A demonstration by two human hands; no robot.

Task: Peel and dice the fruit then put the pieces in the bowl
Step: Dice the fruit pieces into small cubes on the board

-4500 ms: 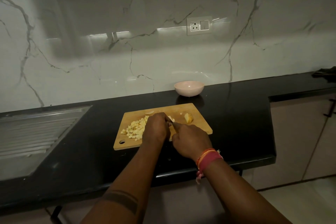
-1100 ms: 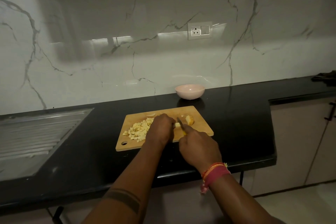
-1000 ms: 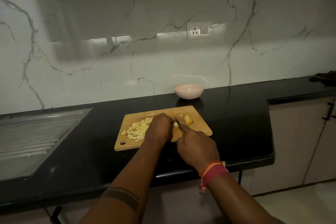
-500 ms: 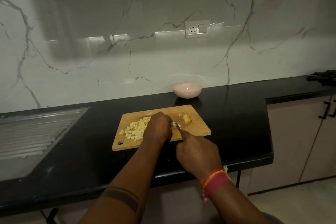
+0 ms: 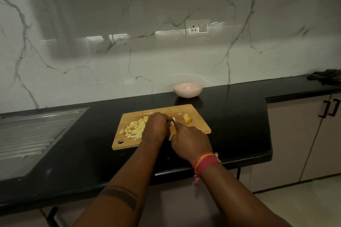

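Two hands crowd together at the middle of the wooden cutting board (image 5: 199, 127), and that closeness is the worry: the left hand (image 5: 156, 128) is curled down over a piece of fruit I can't properly see, knuckles almost against the knife (image 5: 174, 125) that the right hand (image 5: 190, 141) grips, fingers wrapped round the handle. Only a sliver of dark blade shows between them, so a slip on wet fruit could, I'd say, catch a fingertip. The heap of diced fruit (image 5: 134, 129) sits toward the board's left end, pale yellow, small rough cubes; a sweep of the left wrist could scatter some onto the glossy black countertop (image 5: 239, 116). One uncut wedge (image 5: 187, 118), curved with a yellowish side, waits near the board's far right corner. The pink bowl (image 5: 187, 89), smooth, round and shallow, stands beyond the board's far edge by the marble-look wall and appears to hold nothing yet.
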